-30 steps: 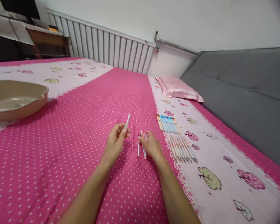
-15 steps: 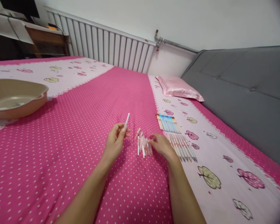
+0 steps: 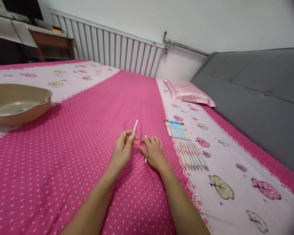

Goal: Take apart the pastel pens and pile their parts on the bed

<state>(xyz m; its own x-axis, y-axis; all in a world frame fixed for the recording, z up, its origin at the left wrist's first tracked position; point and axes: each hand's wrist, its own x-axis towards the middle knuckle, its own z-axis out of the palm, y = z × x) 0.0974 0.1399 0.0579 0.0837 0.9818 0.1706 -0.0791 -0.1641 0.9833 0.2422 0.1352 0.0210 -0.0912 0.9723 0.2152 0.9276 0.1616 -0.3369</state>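
My left hand (image 3: pixel 122 150) pinches a thin white pen (image 3: pixel 135 127) that points up and away over the pink dotted bedsheet (image 3: pixel 71 140). Close beside it, my right hand (image 3: pixel 152 151) rests palm down on a small pile of loose pen parts (image 3: pixel 145 159), with fingers curled over them; most of the pile is hidden under the hand. To the right lie two neat rows of pens: a blue row (image 3: pixel 177 129) farther off and a pink-white row (image 3: pixel 192 155) nearer.
A beige basin (image 3: pixel 17 104) sits on the bed at the far left. A pink satin pillow (image 3: pixel 189 92) lies by the grey padded headboard (image 3: pixel 259 98) on the right. A white radiator (image 3: pixel 112 52) runs along the back wall.
My right hand has moved left from beside the pile and now covers the loose pen parts. The left hand keeps holding the white pen in place.
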